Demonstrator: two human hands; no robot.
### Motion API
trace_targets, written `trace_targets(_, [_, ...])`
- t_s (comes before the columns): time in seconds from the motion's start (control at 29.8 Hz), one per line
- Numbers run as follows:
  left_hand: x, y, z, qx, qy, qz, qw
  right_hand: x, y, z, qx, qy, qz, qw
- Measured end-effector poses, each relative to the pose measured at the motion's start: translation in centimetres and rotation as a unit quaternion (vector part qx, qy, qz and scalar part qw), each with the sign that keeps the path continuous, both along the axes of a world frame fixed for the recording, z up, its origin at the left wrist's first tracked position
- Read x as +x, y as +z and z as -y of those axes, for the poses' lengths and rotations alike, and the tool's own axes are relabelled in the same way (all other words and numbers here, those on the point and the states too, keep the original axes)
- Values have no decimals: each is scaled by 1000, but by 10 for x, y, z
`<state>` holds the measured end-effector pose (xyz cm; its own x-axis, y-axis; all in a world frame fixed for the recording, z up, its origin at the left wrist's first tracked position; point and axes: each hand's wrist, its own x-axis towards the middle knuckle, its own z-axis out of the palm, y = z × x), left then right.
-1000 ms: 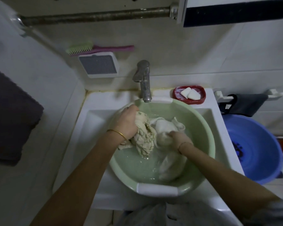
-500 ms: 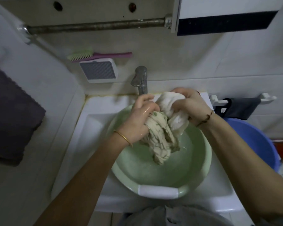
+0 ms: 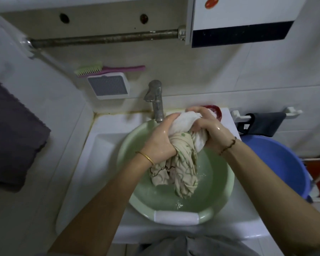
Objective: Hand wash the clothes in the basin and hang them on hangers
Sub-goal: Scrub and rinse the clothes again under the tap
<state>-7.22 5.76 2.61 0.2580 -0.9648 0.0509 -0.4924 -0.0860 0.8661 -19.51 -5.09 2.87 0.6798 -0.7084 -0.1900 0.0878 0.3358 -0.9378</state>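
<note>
A wet cream garment with a green print [image 3: 181, 161] hangs bunched above the pale green basin [image 3: 218, 206], which sits in the white sink [image 3: 100, 145] with shallow water in it. My left hand [image 3: 161, 141] grips the patterned part from the left. My right hand [image 3: 209, 128] grips the white upper part of the bundle just below the tap. Both hands are wet and close together. The lower end of the cloth dangles just over the water.
A metal tap [image 3: 155, 100] stands behind the basin. A red soap dish [image 3: 217, 110] is partly hidden by my right hand. A blue tub [image 3: 277, 163] sits at the right, a dark towel [image 3: 13, 137] hangs at the left, and a brush [image 3: 107, 69] lies on the wall holder.
Both hands lifted the garment out of the water and up toward the tap. The bundle now hangs clear of the basin's bottom, with the hands closer together.
</note>
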Motion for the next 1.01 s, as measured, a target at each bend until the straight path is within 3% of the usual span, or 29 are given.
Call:
trace_targets(0.1, [1, -7, -6, 37, 55, 63, 996, -25, -27, 6, -3, -37, -42, 998])
trace_targets(0.17, [4, -5, -8, 51, 63, 116, 990, -44, -46, 9, -124, -99, -183, 970])
trace_targets(0.2, [5, -3, -8, 54, 64, 148, 985, -54, -55, 10, -206, -124, -296, 924])
trace_targets(0.27, [4, 4, -9, 54, 60, 206, 975, -69, -74, 7, -309, -95, -516, 793])
trace_targets(0.3, [3, 8, -10, 55, 57, 229, 970, -73, -82, 3, -308, -58, -579, 753])
trace_targets(0.34, [3, 10, -11, 57, 53, 251, 965, -74, -90, -1, -282, -26, -606, 744])
trace_targets(0.47, [3, 11, -13, 58, 29, 341, 938, -78, -109, -16, -180, -52, -520, 834])
trace_targets(0.67, [-3, -7, -21, 95, 12, 393, 914, -75, -89, -34, -214, -174, -374, 885])
trace_targets(0.81, [-9, -13, -31, 109, 15, 423, 899, -67, -69, -41, -192, -225, -308, 904])
trace_targets(1.01, [-19, -6, -44, 120, 28, 442, 888, -69, -39, -45, -252, -227, -310, 888])
